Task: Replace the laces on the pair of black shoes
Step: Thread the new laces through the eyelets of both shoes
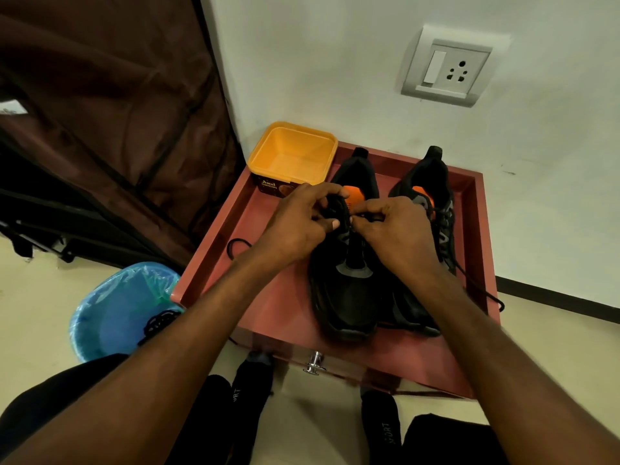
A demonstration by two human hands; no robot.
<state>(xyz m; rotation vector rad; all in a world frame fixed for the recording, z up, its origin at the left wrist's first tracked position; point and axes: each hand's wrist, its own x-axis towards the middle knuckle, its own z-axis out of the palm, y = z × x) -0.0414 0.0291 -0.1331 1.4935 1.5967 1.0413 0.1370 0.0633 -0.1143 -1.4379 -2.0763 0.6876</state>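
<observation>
Pinching a black lace (339, 209) between them, the left hand (295, 226) and right hand (399, 229) work at the left shoe (345, 297) directly beneath; the laced right shoe (432, 182) sits just beyond the right hand. Next, probably feeding the tip through an eyelet.

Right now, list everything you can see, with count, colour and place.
shoes: two, black, side by side on the table
lace: one, black, pinched over the left-hand shoe
table: one, reddish, against the wall
tub: one, yellow, table's far-left corner
bin: one, blue-lined, floor left of table
socket: one, white, on the wall
wardrobe: one, brown fabric, far left
left hand: fingers pinching lace
right hand: fingers pinching lace
</observation>
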